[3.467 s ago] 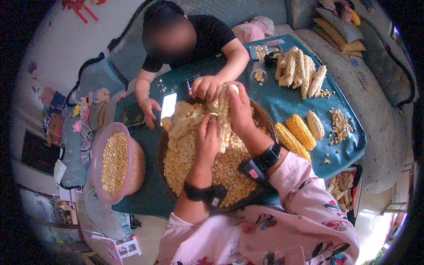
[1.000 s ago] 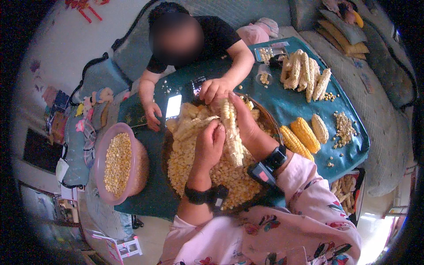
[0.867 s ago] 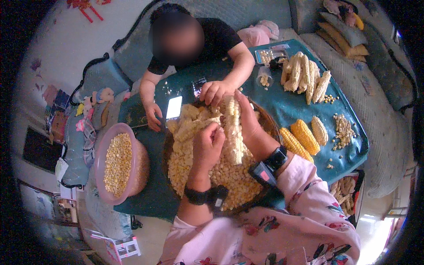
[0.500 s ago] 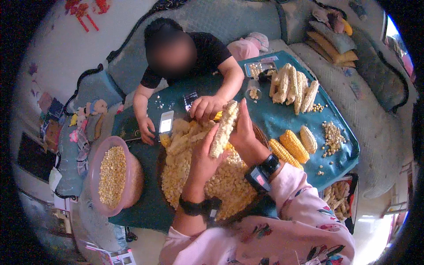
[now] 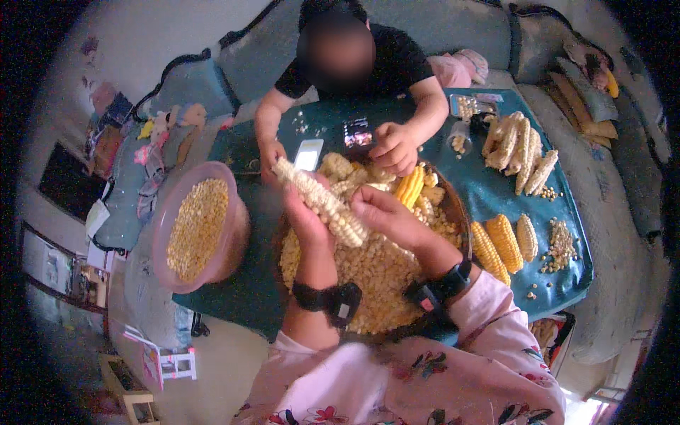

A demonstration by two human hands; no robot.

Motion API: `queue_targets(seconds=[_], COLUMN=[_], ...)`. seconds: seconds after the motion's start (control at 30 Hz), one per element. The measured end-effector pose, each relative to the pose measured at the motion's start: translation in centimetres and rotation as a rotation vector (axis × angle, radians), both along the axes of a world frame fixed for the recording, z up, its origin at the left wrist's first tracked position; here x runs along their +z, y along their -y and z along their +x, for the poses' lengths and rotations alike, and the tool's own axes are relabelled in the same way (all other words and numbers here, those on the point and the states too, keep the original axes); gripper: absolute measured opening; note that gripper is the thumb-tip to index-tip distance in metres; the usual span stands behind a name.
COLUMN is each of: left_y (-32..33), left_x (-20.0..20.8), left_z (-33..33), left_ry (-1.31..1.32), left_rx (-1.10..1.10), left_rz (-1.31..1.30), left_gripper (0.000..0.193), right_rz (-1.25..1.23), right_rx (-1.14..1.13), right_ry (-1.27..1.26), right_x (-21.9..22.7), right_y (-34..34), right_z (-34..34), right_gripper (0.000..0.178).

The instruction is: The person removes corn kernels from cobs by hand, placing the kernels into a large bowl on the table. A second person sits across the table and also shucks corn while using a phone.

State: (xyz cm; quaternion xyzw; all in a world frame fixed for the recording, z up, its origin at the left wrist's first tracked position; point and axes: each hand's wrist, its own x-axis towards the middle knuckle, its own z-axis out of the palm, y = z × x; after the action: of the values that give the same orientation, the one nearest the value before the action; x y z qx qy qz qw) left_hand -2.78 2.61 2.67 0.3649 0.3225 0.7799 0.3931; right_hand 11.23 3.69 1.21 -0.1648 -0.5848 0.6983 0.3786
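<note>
Left hand grasps the cob aslant over the basket; right hand is curled by the cob's near end, its grip unclear; best to thumb along one row, low over the loose kernels

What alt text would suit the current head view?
A left hand holds a pale, partly shelled corn cob with the right hand beside it, above a round brown basket of loose pale-yellow kernels; opposite is a person in a black shirt.
</note>
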Motion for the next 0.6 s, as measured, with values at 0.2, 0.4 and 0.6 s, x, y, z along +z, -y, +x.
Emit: queue_targets(seconds=[0.2,0.4,0.6], left_y=[0.2,1.0,1.6], left_x=[0.1,0.8,1.0], left_z=[0.3,1.2,1.7], left_ry=[0.036,0.011,0.061], left_rx=[-0.258,-0.371,-0.457], left_rz=[-0.19,-0.263,-0.235], left_gripper=[0.033,0.035,0.038], right_rz=[0.158,0.284,0.219], right_rx=[0.137,0.202,0.265], right_ry=[0.197,0.448,0.383], right_x=[-0.4,1.5,1.5], right_y=[-1.0,0.2,-0.2], right_z=[0.6,0.7,0.9], right_gripper=[0.057,0.055,0.054])
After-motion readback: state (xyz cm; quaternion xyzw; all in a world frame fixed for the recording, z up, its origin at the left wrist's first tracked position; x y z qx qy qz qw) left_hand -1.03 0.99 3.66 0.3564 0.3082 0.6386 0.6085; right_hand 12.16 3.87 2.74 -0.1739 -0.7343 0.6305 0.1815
